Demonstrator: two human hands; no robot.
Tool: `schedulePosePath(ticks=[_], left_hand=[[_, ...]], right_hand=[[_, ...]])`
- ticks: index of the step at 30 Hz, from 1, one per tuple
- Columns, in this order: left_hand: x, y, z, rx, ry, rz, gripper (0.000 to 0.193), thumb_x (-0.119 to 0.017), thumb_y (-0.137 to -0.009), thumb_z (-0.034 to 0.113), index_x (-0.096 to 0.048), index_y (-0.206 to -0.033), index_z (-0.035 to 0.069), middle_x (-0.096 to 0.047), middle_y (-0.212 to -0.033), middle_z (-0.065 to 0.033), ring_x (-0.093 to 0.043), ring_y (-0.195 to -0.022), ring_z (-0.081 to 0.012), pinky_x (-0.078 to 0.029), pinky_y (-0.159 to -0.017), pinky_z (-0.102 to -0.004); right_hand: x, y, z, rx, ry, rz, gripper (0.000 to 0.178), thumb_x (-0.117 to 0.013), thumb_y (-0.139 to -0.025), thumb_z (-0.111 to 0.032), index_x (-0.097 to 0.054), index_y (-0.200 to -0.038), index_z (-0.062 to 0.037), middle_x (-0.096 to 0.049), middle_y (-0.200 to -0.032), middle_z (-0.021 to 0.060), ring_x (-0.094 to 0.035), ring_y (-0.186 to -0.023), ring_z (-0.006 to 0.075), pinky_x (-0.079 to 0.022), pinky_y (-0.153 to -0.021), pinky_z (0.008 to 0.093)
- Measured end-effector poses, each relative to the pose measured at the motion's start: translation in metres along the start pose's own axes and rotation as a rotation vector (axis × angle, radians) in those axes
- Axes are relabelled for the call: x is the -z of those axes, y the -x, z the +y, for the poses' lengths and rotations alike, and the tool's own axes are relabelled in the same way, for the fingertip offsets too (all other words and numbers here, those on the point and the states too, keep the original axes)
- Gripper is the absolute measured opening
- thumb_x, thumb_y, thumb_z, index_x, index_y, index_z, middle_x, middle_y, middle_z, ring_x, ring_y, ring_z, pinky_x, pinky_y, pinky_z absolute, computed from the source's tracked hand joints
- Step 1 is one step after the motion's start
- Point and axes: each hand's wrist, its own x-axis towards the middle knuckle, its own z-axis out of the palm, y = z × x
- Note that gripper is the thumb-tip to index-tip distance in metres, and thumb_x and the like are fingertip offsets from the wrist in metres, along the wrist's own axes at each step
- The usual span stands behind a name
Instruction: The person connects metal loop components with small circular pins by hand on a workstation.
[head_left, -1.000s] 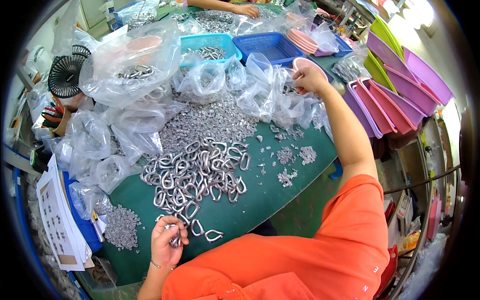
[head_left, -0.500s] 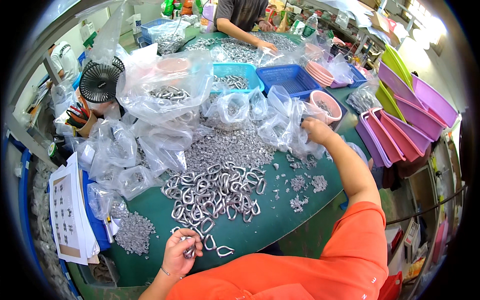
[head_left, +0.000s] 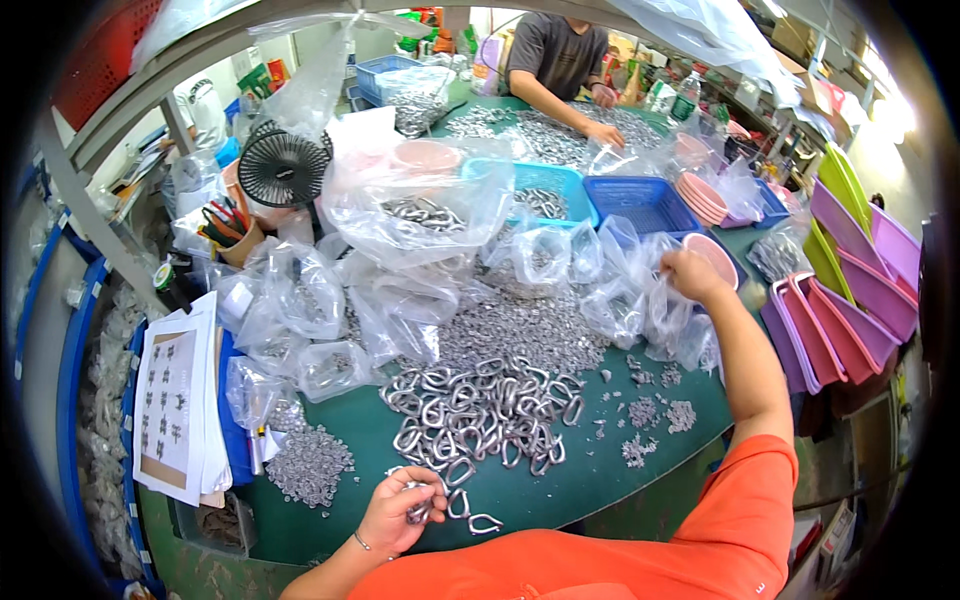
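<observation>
My left hand (head_left: 405,512) is closed around a few teardrop-shaped metal links (head_left: 420,508) at the near edge of the table. More links lie in a pile (head_left: 475,415) just beyond it, with two loose ones beside my fingers. My right hand (head_left: 695,275) is stretched out to the right, its fingers closed at a clear plastic bag (head_left: 665,300) and against a round pink basket (head_left: 712,258). What those fingers grip is hidden. Between the bags spreads a heap of small, shiny grey pieces (head_left: 520,330).
Clear bags (head_left: 415,215) and a turquoise basket (head_left: 570,190) of links stand behind the heap. A blue basket (head_left: 640,203) is beside them. Left are a black fan (head_left: 285,165) and papers (head_left: 175,405); right, stacked plastic bins (head_left: 850,270). Across the table a person's hand (head_left: 603,134) rests among metal parts.
The whole view has shifted, so the scene sits farther right and lower. The pink basket by my right hand now shows its pink inside, where grey pieces showed before. My left hand keeps the links.
</observation>
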Motion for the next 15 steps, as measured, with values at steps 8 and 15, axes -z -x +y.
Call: schedulePosePath(ticks=[8,15], left_hand=[[0.001,0.009,0.001,-0.086,-0.043,-0.004,0.012,-0.053,-0.081,0.0,-0.054,-0.093,0.0,-0.057,-0.081,-0.0108,-0.058,-0.069,-0.0185,-0.05,-0.053,-0.0282],[0.0,0.015,0.002,-0.009,0.078,-0.044,0.012,-0.049,-0.083,0.001,-0.055,-0.094,0.002,-0.048,-0.071,-0.0069,-0.044,-0.055,-0.0135,-0.034,-0.042,-0.0221]], right_hand=[[0.064,-0.091,-0.067,0.071,-0.022,-0.37,0.04,-0.06,-0.06,-0.004,-0.06,-0.101,-0.0045,-0.064,-0.076,0.0145,-0.062,-0.074,0.029,-0.048,-0.069,0.0367],[0.127,-0.172,-0.18,0.111,-0.283,-0.137,0.078,-0.047,-0.066,0.006,-0.024,-0.137,-0.0163,-0.062,-0.085,0.0182,-0.061,-0.063,0.026,-0.049,-0.054,0.0364]])
